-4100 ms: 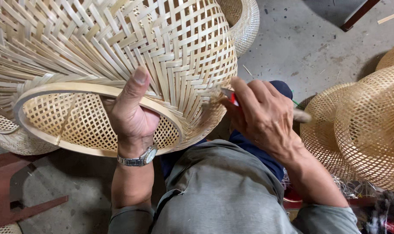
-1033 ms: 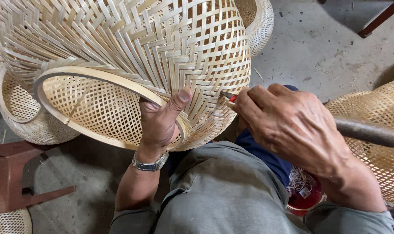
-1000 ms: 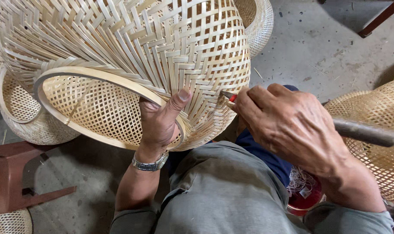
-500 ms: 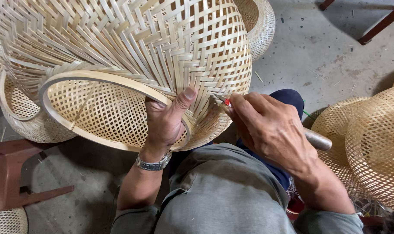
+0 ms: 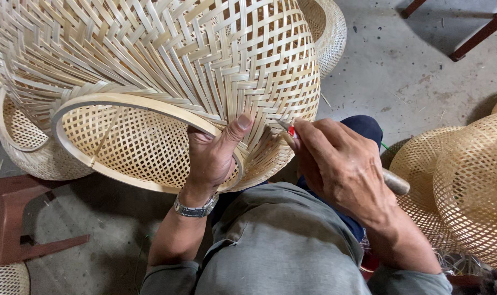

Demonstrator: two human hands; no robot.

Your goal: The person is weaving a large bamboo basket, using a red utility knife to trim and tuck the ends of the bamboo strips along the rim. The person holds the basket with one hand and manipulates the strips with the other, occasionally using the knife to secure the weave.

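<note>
Gripping basket rim [image 5: 123,104], left hand [image 5: 213,155], thumb outside

Soft, even daylight fills the scene, bright without glare. The pale woven basket [image 5: 166,71] is sharp in every strip. Faint shadows pool on the concrete floor [image 5: 418,71] beneath furniture legs. Slight wide-angle stretching shows towards the frame edges.

The right hand [image 5: 341,169] hid most of the tool [image 5: 395,182]; the woven bamboo basket [image 5: 166,71] ran past the top edge.
</note>
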